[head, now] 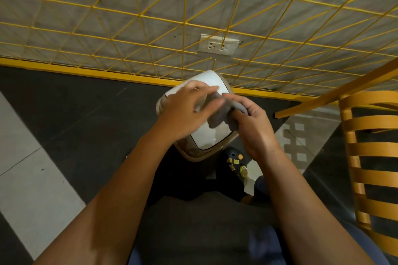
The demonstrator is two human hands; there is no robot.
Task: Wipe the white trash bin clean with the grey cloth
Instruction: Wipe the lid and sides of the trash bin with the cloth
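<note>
The white trash bin [210,78] sits on the floor [75,114] under both hands. The right hand [252,129] clamps the bunched grey cloth [217,119] over the lid [204,142]. The left hand [187,112] is blurred, possibly pinching the cloth too; can't tell. Risk: the bunched cloth skips patches, and a hard push could tip the bin.
</note>
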